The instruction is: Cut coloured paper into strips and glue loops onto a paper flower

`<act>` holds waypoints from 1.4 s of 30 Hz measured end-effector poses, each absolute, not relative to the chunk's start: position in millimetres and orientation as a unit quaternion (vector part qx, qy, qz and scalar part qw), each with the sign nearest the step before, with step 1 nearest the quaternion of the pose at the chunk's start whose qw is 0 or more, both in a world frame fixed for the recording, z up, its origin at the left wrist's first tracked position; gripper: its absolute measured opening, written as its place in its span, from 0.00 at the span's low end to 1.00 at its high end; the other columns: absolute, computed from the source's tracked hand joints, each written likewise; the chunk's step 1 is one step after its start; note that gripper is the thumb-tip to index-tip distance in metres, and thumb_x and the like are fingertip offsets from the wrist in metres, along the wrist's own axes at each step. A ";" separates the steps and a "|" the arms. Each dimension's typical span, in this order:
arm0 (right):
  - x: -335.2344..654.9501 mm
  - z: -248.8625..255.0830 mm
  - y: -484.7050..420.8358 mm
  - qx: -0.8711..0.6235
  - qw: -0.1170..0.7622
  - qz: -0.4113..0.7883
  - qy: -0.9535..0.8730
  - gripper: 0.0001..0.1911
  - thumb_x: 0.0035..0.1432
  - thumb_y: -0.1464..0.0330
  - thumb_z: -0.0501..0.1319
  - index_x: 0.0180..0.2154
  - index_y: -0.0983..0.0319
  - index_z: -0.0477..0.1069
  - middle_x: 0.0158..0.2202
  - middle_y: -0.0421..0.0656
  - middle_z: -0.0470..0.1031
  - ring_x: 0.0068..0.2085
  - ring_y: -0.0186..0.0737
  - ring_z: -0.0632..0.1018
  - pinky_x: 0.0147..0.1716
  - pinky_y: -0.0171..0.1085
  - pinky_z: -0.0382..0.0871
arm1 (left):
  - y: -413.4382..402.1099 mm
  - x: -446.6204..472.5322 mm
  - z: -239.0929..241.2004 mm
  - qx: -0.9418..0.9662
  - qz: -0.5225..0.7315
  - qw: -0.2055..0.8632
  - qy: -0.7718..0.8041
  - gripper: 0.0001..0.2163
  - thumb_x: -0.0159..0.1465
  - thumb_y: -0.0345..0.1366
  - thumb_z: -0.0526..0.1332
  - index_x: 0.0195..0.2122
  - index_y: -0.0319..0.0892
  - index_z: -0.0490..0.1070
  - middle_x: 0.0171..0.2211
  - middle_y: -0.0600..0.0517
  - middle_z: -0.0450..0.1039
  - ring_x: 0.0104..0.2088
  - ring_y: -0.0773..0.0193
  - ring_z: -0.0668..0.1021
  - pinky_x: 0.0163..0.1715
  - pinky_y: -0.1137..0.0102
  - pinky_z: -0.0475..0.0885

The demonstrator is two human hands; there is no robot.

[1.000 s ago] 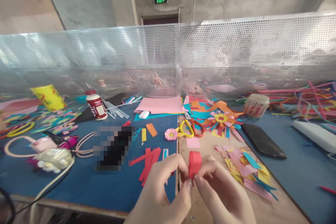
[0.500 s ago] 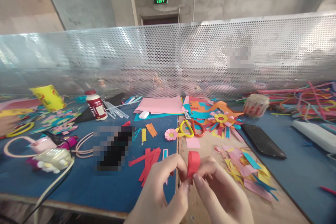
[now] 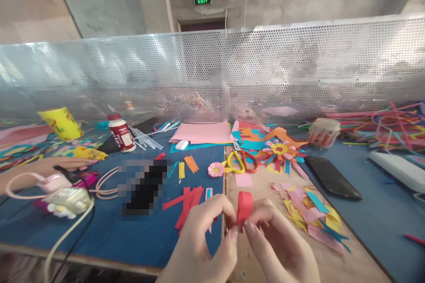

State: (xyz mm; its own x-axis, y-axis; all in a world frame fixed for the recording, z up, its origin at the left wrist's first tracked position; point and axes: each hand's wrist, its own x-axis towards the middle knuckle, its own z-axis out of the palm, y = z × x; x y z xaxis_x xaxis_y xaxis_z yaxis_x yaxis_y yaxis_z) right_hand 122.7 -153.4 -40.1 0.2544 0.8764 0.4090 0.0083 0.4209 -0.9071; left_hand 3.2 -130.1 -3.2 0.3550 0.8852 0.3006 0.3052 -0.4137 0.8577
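Note:
A red paper strip (image 3: 245, 205) is bent into an upright loop, its lower ends pinched together between my hands. My left hand (image 3: 212, 234) presses the loop's base from the left with thumb and index finger. On the other side my right hand (image 3: 277, 239) grips the same base, fingers curled. Several flat red paper strips (image 3: 187, 205) lie left of my left hand. Beyond the loop are a pink square of paper (image 3: 244, 180), a small pink paper flower (image 3: 216, 169) and scissors (image 3: 244, 161) with yellow and red handles.
Paper scraps (image 3: 312, 212) are scattered at right beside a black phone (image 3: 332, 177). A large paper flower (image 3: 279, 149) lies behind. At left stand a bottle (image 3: 122, 133) and a power strip (image 3: 68, 201) with cables. Another person's hand (image 3: 49, 169) rests at far left, near yellow paper.
My hands and the red loop stay almost still. At far left, the other person's hand has reached further over the table, and the yellow piece near it has shifted right.

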 end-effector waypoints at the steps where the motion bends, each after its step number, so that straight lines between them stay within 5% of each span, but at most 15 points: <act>1: 122.8 -40.5 -153.3 -0.428 0.666 0.326 -0.516 0.10 0.60 0.64 0.55 0.27 0.58 0.65 0.26 0.39 0.66 0.29 0.36 0.65 0.30 0.37 0.58 | -129.7 1.9 -3.4 0.745 0.394 0.365 0.397 0.04 0.58 0.33 0.52 0.26 0.43 0.60 0.24 0.55 0.63 0.28 0.67 0.67 0.31 0.73 0.62; 36: 124.3 -39.6 -154.7 -0.460 0.664 0.311 -0.501 0.12 0.57 0.62 0.56 0.24 0.59 0.64 0.24 0.39 0.64 0.28 0.36 0.66 0.28 0.35 0.60 | -125.9 -6.4 0.0 0.737 0.410 0.321 0.431 0.07 0.60 0.34 0.52 0.25 0.42 0.62 0.23 0.54 0.64 0.27 0.66 0.67 0.28 0.73 0.63; 42: 130.6 -37.3 -152.2 -0.466 0.646 0.304 -0.523 0.12 0.55 0.62 0.57 0.23 0.60 0.65 0.23 0.39 0.64 0.27 0.36 0.67 0.28 0.34 0.61 | -124.0 -16.5 2.9 0.735 0.453 0.316 0.394 0.06 0.61 0.34 0.54 0.33 0.42 0.69 0.32 0.50 0.71 0.34 0.63 0.73 0.34 0.71 0.67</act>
State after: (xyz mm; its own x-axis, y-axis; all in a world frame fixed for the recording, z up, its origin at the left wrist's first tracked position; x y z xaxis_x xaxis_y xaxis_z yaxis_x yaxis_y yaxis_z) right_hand 130.6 -152.2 -37.3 0.2680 0.8798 0.3926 0.0951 0.3814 -0.9195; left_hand -16.5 -124.0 2.9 0.2794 0.8652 0.4164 0.2917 -0.4897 0.8216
